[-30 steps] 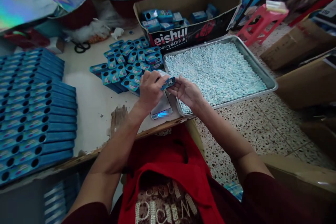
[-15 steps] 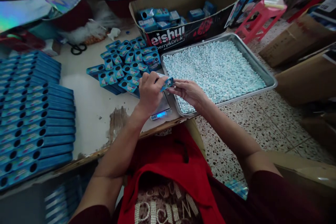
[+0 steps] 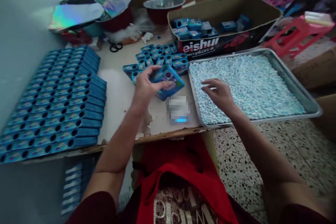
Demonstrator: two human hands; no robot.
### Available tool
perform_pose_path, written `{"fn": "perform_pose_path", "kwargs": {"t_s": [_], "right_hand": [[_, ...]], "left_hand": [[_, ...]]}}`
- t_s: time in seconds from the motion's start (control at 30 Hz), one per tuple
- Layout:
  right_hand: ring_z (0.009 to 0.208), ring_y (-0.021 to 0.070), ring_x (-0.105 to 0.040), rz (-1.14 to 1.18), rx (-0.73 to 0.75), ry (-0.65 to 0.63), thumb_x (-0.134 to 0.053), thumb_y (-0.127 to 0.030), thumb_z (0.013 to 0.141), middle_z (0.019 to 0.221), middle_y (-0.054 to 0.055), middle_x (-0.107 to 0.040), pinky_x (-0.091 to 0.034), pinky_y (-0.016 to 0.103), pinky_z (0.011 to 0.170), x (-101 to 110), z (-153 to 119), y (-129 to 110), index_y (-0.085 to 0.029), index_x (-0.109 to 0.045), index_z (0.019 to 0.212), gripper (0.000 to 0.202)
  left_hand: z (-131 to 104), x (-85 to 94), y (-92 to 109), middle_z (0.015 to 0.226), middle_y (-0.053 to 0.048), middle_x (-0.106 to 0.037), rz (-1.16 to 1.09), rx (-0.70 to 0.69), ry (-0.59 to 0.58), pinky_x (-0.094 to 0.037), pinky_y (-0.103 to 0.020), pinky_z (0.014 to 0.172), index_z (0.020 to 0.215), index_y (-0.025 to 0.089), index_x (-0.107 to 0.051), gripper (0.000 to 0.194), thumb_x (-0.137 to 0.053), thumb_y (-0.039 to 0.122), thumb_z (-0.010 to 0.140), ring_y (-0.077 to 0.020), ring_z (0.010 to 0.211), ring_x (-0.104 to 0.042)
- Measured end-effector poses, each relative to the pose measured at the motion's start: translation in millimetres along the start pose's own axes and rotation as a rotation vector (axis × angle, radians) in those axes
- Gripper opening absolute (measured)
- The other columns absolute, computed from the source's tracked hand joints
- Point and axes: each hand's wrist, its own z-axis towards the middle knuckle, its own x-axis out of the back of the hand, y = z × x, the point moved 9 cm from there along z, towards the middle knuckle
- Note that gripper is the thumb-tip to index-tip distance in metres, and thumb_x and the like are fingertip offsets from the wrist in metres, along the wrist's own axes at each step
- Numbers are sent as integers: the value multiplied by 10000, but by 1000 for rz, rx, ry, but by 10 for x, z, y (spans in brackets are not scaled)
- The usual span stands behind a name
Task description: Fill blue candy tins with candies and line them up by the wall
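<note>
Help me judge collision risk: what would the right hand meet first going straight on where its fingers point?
Likely the blue box in the left hand, beyond the tray's left rim; height is unclear, so the rim could come first.

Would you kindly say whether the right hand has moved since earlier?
Yes, rightward: the right hand no longer reaches past the left rim of the metal tray.

- Held box (image 3: 176, 77): blue, whitish lettering, dark round spot
- Box rows (image 3: 56, 101): blue, dark round spots, multicolour print
- Pellets (image 3: 249, 84): mixed pale blue and white
- Tray (image 3: 313, 111): silver-grey
- Carton (image 3: 222, 44): black front, white lettering, red graphic, brown inside
- Counter (image 3: 114, 80): off-white, brown edge
- Floor (image 3: 236, 168): pale, dark speckles
- Apron (image 3: 181, 155): red
- Sleeves (image 3: 96, 206): dark maroon
- Stool (image 3: 296, 35): coral-pink
- Foil sheet (image 3: 70, 15): silver, rainbow sheen
- Scissors (image 3: 115, 47): black
</note>
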Motion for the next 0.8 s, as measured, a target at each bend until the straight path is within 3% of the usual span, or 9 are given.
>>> {"fn": "perform_pose_path", "kwargs": {"t_s": [0.07,0.17,0.23,0.3,0.43,0.53,0.63,0.7,0.8], "right_hand": [[922,274,-795,52,110,-144,-774,-367,1051,1192,116,-852,-672,456,858,-353,59,-279,-259,-932,1193,238],[1043,322,-782,-35,390,-272,-730,-309,1073,1205,153,-825,-660,506,977,-888,126,-910,-217,-926,1324,332],[1190,392,-758,-214,578,-393,-737,-232,1033,1278,203,-795,-627,569,1082,-1274,147,-1284,-175,-911,1409,418],[1272,448,-725,-443,661,-538,-755,-160,973,1351,238,-766,-589,601,1110,-1608,190,-1466,-162,-906,1409,461],[1284,454,-711,-774,666,-849,-828,-128,874,1434,223,-757,-533,553,1082,-1931,313,-1430,-185,-834,1556,685],[1197,365,-723,-925,738,-946,-727,-52,963,1394,182,-780,-471,466,1001,-1979,424,-1416,-219,-802,1611,673],[1088,301,-711,-1008,790,-957,-600,21,1056,1228,137,-805,-391,432,897,-2009,511,-1520,-218,-874,1410,507],[1084,289,-698,-984,825,-984,-696,-57,1087,1164,104,-800,-373,425,901,-2027,489,-1641,-224,-896,1251,308],[1129,289,-673,-835,818,-1009,-893,-238,1058,1144,69,-773,-381,415,969,-1986,403,-1828,-231,-875,1018,44]], "left_hand": [[277,769,-142,1380,-2,-874,119,-56,104,-748,-609,1149,1419,295,-755,795,-1043,820,896,-300,1217,-824],[788,1903,-479,1458,-38,-869,385,-123,261,-661,-666,1307,1467,213,-737,1024,-957,1008,860,-305,1323,-774],[1117,2431,-829,1468,-52,-877,529,-72,282,-650,-652,1325,1483,181,-748,1047,-923,1019,881,-290,1308,-777],[1346,2758,-1231,1515,-47,-871,600,65,244,-647,-572,1345,1496,164,-758,906,-962,874,971,-255,1327,-770],[1423,2974,-1838,1466,-36,-890,631,303,118,-648,-341,1268,1497,5,-733,679,-997,446,1052,-122,1198,-751],[1324,2935,-2097,1443,13,-897,693,368,-19,-624,-223,1194,1488,-6,-729,596,-939,362,1068,-63,1131,-731],[1166,2931,-2310,1410,17,-911,713,418,-134,-628,-264,1211,1477,23,-760,536,-907,314,1051,-75,1136,-748],[1066,2959,-2449,1433,-13,-900,712,408,-214,-618,-388,1285,1488,15,-776,618,-866,454,1064,-126,1238,-770],[998,2994,-2681,1412,-56,-877,840,312,-332,-637,-577,1252,1556,22,-784,1127,-539,990,1036,-247,1313,-806]]}}
